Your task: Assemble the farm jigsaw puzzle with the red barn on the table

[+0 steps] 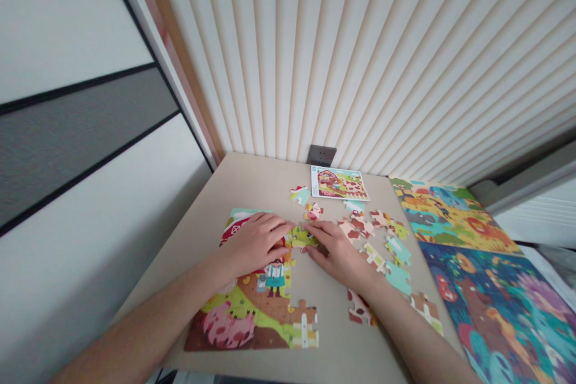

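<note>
- Near edge of the table (171, 288): the partly assembled puzzle (227, 324), a spotted pig at its lower left and a fence piece at its lower right.
- Right foreground: a dark-blue puzzle (490, 312); a brown-and-white piece (359, 307) lies just beside the right forearm.
- Left hand (256, 243): palm down over the assembled puzzle, thumb and index finger parted, fingertips by the left end of the green piece.
- Green piece (300, 236): between the two hands, at the puzzle's upper right edge; whether it is fully seated cannot be told.
- Right hand (333, 250): thumb and index finger narrowly spaced, holding the green piece's right end between their tips.
- Beyond the fingers: a pink-faced piece (314, 211); rightward, loose pieces (360, 225) and a yellow animal puzzle (450, 213).
- Far side: the picture card (341, 183), below a wall socket (321, 155).
</note>
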The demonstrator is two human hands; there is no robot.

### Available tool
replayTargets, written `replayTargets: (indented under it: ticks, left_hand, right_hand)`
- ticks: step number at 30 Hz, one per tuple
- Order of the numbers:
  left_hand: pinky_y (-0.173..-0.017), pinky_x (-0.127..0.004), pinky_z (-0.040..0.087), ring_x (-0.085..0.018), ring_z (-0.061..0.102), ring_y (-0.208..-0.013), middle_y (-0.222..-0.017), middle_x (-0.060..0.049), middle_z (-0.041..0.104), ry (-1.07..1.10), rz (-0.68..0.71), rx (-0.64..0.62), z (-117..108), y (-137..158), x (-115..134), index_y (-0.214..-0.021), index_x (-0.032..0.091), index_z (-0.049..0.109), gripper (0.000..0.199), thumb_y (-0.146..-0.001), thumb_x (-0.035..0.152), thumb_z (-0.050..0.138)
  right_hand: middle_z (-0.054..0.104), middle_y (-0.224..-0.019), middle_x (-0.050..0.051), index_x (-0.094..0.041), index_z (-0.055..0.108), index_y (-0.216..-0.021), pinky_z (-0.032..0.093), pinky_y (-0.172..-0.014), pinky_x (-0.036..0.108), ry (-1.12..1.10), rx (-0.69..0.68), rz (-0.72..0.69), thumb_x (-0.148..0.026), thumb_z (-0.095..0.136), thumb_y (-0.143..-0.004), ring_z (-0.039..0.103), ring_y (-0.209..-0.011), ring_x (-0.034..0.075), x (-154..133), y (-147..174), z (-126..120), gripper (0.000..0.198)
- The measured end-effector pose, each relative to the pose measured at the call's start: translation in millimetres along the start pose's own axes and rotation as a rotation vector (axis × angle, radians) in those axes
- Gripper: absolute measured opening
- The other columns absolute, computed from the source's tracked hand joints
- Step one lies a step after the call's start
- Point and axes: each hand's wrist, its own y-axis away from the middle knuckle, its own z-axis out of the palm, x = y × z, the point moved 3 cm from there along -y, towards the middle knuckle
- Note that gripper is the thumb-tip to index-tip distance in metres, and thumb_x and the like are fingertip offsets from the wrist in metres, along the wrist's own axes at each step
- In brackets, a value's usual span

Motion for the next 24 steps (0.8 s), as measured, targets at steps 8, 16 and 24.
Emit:
replayTargets:
  ticks: [8, 16, 24]
  left_hand:
    - [-0.110, -0.047, 0.047, -0.028, 0.059, -0.126, -0.136, -0.009, 0.063, -0.064, 0.123, -0.026, -2, 2, 1, -0.134, 0.024, 0.065, 0.038, -0.098, 0.030, 0.074]
    - [-0.114, -0.045, 0.047, -0.025, 0.059, -0.130, -0.137, -0.008, 0.067, -0.098, 0.317, -0.033, 1, 1, 5, -0.133, 0.026, 0.069, 0.032, -0.101, 0.022, 0.068]
    - [-0.116, -0.046, 0.047, -0.025, 0.060, -0.132, -0.139, -0.008, 0.068, -0.059, 0.311, -0.016, 0, 2, 6, -0.133, 0.024, 0.070, 0.033, -0.100, 0.019, 0.068]
  right_hand:
    - [0.067, -0.141, 0.012, -0.025, 0.059, -0.148, 0.052, -0.111, 0.050, 0.042, -0.008, -0.033, -0.030, 0.071, -0.099, 0.061, -0.130, 0.028, -3, 0, -5, 0.051]
    - [0.067, -0.140, 0.013, -0.024, 0.065, -0.139, 0.051, -0.111, 0.054, 0.173, -0.040, -0.020, -0.033, 0.064, -0.104, 0.062, -0.129, 0.031, 4, 12, -17, 0.036]
    - [0.070, -0.133, 0.013, -0.025, 0.066, -0.141, 0.055, -0.109, 0.054, 0.181, -0.036, -0.031, -0.028, 0.059, -0.105, 0.067, -0.124, 0.029, 14, 19, -23, 0.037]
